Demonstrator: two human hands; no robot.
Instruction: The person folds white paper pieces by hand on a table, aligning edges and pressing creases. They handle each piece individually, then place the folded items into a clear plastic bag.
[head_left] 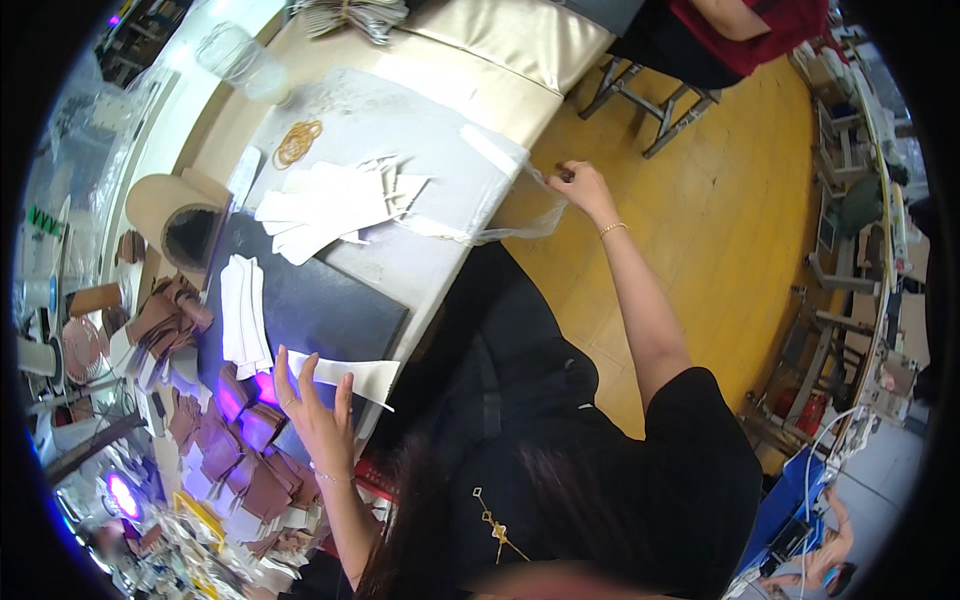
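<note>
My left hand (318, 415) hovers at the near edge of the table, fingers spread apart and holding nothing. Its fingertips are over or against a white strip (365, 375) that reaches the table's edge; whether they touch cannot be told. Beyond them, a small stack of white strips (243, 315) lies on a dark board (320, 290). Out past the table's edge on the right, my right hand (585, 190) has its fingers curled together, with something small and dark at the tips. Beside those fingers hangs the loose edge of a clear plastic sheet (535, 218).
A fanned pile of white pieces (330, 205) lies on the plastic, with yellow rubber bands (297, 143) behind. Left are a brown hollow roll (185, 215) and heaps of brown pieces (260, 480). A stool (665, 110) with a seated person is at the far right.
</note>
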